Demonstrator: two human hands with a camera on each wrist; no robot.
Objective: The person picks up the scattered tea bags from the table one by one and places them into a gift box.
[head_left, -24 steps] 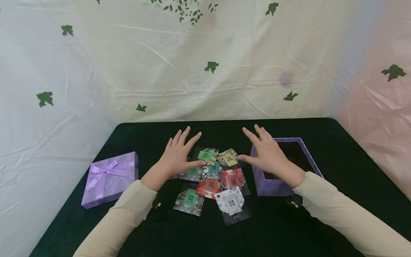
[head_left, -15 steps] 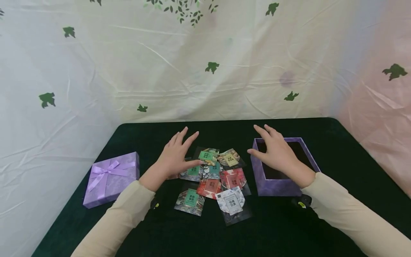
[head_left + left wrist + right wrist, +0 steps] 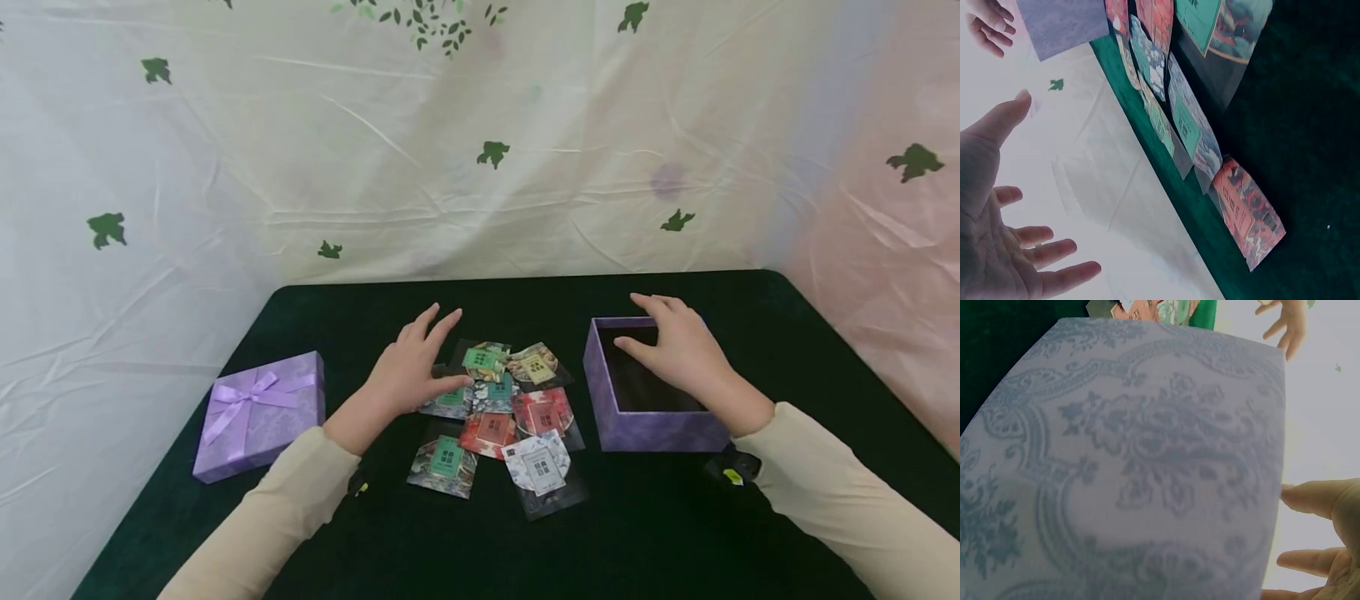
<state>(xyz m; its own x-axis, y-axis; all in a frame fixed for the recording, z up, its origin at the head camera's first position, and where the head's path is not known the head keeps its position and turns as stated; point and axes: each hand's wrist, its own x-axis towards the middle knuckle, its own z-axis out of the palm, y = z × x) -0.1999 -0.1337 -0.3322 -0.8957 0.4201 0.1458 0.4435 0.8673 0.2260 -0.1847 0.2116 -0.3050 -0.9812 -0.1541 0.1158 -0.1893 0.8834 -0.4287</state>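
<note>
Several flat printed packets with dark clear edges lie loosely overlapped mid-table, among them a white one (image 3: 536, 465), a red one (image 3: 489, 433) and a green-labelled one (image 3: 442, 465). My left hand (image 3: 401, 371) hovers at their left side, fingers spread, holding nothing. In the left wrist view another red packet (image 3: 1249, 215) shows, which the left hand mostly hides from the head view. My right hand (image 3: 682, 346) is over the right part of a purple box (image 3: 652, 432) without its lid, fingers extended and holding nothing. The right wrist view shows the patterned box wall (image 3: 1166, 437) close up; contact is unclear.
A purple lid (image 3: 292, 417) with a ribbon bow (image 3: 247, 400) rests at the left of the dark green tabletop (image 3: 480, 550). Behind the table hangs a pale cloth (image 3: 405, 192) with green leaf prints. The inside of the box looks dark.
My right hand has moved right, from beside the packets to over the right part of the box. The left hand has shifted slightly left and down. Packets, box and lid stay put.
</note>
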